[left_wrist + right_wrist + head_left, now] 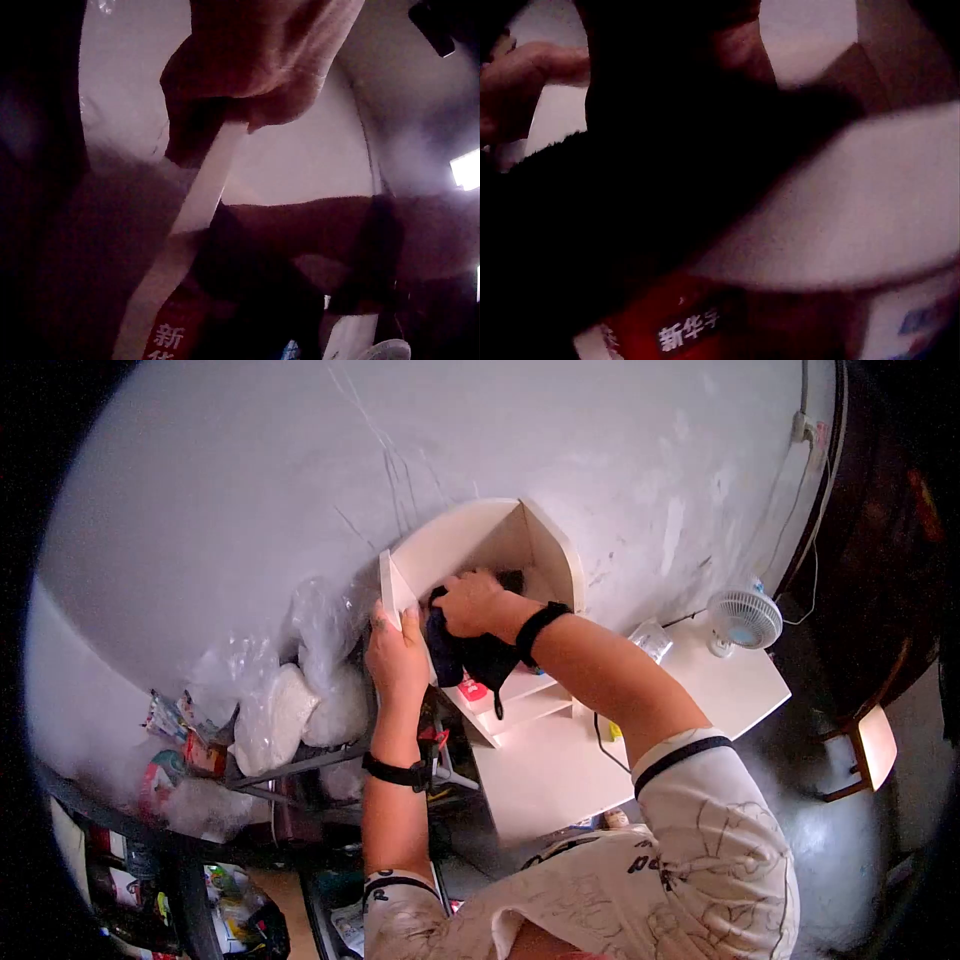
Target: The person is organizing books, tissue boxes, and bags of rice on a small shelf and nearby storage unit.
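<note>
My left hand [397, 655] grips the front edge of the left side panel [388, 575] of a pale shelf unit, its thumb on the inner face. In the left wrist view, that panel [202, 187] runs down from beneath the hand. Over the shelf, my right hand [472, 603] holds a black cloth [490, 657], which hangs over the shelf's front with a loop dangling. The dark cloth [652, 180] fills much of the right wrist view. Below it lies a red book [682, 322] with white characters on its cover.
The shelf unit stands on a white desk [540, 770] against the wall. A small white fan [745, 620] is at the desk's right end. Plastic-wrapped bundles [275, 720] are piled to the left. A wooden chair [872, 750] stands at the far right.
</note>
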Demonstrator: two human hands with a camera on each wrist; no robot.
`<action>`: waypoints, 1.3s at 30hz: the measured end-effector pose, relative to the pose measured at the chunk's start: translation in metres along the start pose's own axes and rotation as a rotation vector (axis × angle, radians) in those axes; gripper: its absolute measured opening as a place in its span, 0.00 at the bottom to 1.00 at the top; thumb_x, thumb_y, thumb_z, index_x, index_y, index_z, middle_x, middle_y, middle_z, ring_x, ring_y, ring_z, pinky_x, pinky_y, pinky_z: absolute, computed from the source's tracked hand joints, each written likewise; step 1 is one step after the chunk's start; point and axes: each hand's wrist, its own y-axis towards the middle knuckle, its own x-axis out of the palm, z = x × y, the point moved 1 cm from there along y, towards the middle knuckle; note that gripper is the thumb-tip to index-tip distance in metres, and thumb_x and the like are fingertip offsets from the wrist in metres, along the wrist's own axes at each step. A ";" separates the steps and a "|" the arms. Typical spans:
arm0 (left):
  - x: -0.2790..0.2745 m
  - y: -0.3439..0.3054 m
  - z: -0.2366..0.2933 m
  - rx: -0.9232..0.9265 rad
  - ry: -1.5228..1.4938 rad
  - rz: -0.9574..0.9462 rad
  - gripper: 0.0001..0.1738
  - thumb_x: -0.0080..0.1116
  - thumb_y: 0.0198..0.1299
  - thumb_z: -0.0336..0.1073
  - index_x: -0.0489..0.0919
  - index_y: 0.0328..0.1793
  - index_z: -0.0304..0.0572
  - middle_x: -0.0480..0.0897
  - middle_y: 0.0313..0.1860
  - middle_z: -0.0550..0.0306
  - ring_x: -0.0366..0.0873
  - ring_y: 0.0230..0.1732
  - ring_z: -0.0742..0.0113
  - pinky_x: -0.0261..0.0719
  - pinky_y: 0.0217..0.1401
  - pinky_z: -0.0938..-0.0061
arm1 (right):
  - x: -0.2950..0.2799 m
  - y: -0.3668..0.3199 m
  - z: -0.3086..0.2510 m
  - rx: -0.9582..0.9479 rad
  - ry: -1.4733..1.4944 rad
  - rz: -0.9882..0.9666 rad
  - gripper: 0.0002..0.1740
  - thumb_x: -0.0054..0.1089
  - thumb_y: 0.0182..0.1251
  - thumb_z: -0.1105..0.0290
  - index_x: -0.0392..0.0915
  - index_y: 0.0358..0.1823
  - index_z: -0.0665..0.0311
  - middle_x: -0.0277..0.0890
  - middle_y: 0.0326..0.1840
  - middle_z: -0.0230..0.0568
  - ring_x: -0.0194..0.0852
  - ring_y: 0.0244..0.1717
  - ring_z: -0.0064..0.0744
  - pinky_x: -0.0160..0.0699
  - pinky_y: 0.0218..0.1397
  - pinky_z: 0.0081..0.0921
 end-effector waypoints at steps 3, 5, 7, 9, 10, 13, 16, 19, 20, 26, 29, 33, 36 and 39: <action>0.001 0.000 0.002 -0.006 -0.001 -0.014 0.26 0.44 0.62 0.46 0.65 0.56 0.29 0.76 0.43 0.32 0.74 0.44 0.38 0.71 0.44 0.54 | -0.016 -0.015 0.012 0.246 -0.276 -0.213 0.14 0.53 0.49 0.64 0.82 0.35 0.59 0.78 0.43 0.46 0.76 0.47 0.46 0.69 0.46 0.50; -0.002 -0.001 0.004 0.000 -0.055 -0.007 0.25 0.44 0.62 0.45 0.65 0.55 0.29 0.76 0.42 0.32 0.74 0.43 0.38 0.71 0.44 0.54 | -0.015 -0.046 0.017 0.266 -0.376 -0.163 0.14 0.53 0.49 0.63 0.82 0.35 0.59 0.78 0.43 0.45 0.76 0.46 0.45 0.70 0.47 0.48; 0.004 0.001 0.000 0.027 -0.053 0.044 0.25 0.44 0.62 0.45 0.65 0.56 0.29 0.76 0.42 0.33 0.74 0.43 0.38 0.71 0.44 0.54 | -0.023 -0.050 0.022 0.282 -0.506 -0.098 0.14 0.53 0.49 0.63 0.82 0.34 0.60 0.78 0.43 0.45 0.76 0.46 0.43 0.71 0.48 0.46; 0.006 -0.001 -0.005 0.053 -0.036 0.067 0.25 0.44 0.62 0.45 0.65 0.56 0.29 0.76 0.42 0.33 0.74 0.43 0.38 0.71 0.44 0.54 | -0.019 -0.053 0.019 0.292 -0.138 -0.304 0.21 0.53 0.48 0.64 0.78 0.46 0.63 0.72 0.53 0.49 0.70 0.54 0.46 0.64 0.58 0.45; 0.007 -0.001 -0.006 0.051 -0.039 0.060 0.25 0.44 0.62 0.45 0.65 0.56 0.30 0.76 0.42 0.33 0.74 0.43 0.38 0.71 0.44 0.54 | -0.007 -0.051 0.020 0.294 -0.138 -0.302 0.21 0.53 0.48 0.64 0.78 0.46 0.63 0.72 0.53 0.49 0.70 0.54 0.46 0.64 0.58 0.45; 0.004 0.001 -0.002 0.028 -0.028 0.026 0.24 0.45 0.61 0.45 0.65 0.55 0.31 0.77 0.41 0.33 0.75 0.42 0.38 0.71 0.43 0.54 | 0.031 -0.035 0.011 -0.185 0.297 -0.018 0.34 0.53 0.45 0.68 0.64 0.60 0.63 0.56 0.65 0.54 0.53 0.65 0.49 0.50 0.67 0.44; 0.001 0.000 0.004 -0.017 -0.006 -0.002 0.23 0.45 0.61 0.44 0.66 0.54 0.31 0.77 0.40 0.34 0.75 0.42 0.38 0.71 0.42 0.54 | 0.037 -0.012 -0.001 -0.163 0.355 0.096 0.33 0.53 0.45 0.69 0.65 0.58 0.62 0.61 0.61 0.52 0.55 0.64 0.48 0.53 0.65 0.43; -0.004 -0.001 0.009 -0.026 -0.014 -0.006 0.23 0.46 0.61 0.44 0.65 0.54 0.30 0.77 0.40 0.34 0.75 0.41 0.38 0.71 0.42 0.54 | 0.028 0.013 0.006 -0.059 0.368 0.055 0.18 0.51 0.47 0.66 0.77 0.41 0.61 0.72 0.49 0.45 0.66 0.54 0.48 0.64 0.54 0.48; -0.005 -0.002 0.009 -0.011 -0.033 -0.016 0.24 0.46 0.61 0.44 0.65 0.55 0.30 0.77 0.40 0.34 0.75 0.42 0.38 0.71 0.43 0.54 | 0.026 0.012 0.005 -0.065 0.369 0.052 0.18 0.51 0.47 0.66 0.77 0.41 0.61 0.72 0.49 0.45 0.66 0.54 0.48 0.64 0.54 0.48; -0.001 -0.003 0.000 -0.011 -0.058 -0.009 0.28 0.45 0.62 0.45 0.63 0.58 0.27 0.76 0.43 0.31 0.74 0.45 0.38 0.70 0.47 0.55 | 0.005 -0.023 0.010 0.314 0.041 0.040 0.17 0.53 0.48 0.69 0.75 0.41 0.63 0.71 0.46 0.44 0.68 0.50 0.46 0.68 0.52 0.43; -0.001 -0.002 0.004 -0.037 -0.051 -0.010 0.27 0.44 0.62 0.47 0.64 0.57 0.29 0.75 0.44 0.31 0.73 0.47 0.38 0.69 0.48 0.55 | 0.000 -0.030 0.014 0.447 0.036 -0.025 0.19 0.50 0.52 0.67 0.75 0.45 0.66 0.68 0.51 0.46 0.64 0.54 0.46 0.67 0.54 0.39; -0.002 -0.001 0.003 -0.026 -0.028 -0.005 0.28 0.43 0.62 0.48 0.64 0.58 0.29 0.75 0.45 0.31 0.73 0.46 0.37 0.69 0.47 0.55 | 0.000 -0.011 0.013 -0.082 0.027 0.742 0.21 0.46 0.53 0.70 0.72 0.50 0.66 0.65 0.54 0.43 0.61 0.55 0.42 0.66 0.55 0.33; -0.003 -0.001 0.005 -0.075 -0.015 -0.043 0.27 0.44 0.62 0.46 0.63 0.58 0.30 0.75 0.45 0.31 0.73 0.46 0.37 0.70 0.46 0.55 | -0.011 0.013 0.008 -0.091 0.013 0.736 0.17 0.50 0.50 0.70 0.75 0.43 0.64 0.68 0.49 0.43 0.64 0.52 0.43 0.67 0.55 0.33; 0.001 -0.003 0.000 0.011 -0.019 0.013 0.27 0.45 0.61 0.46 0.63 0.56 0.28 0.76 0.42 0.31 0.74 0.43 0.36 0.71 0.45 0.54 | 0.019 0.023 0.005 -0.115 -0.119 0.441 0.13 0.50 0.51 0.67 0.79 0.37 0.59 0.68 0.44 0.39 0.67 0.48 0.40 0.74 0.47 0.31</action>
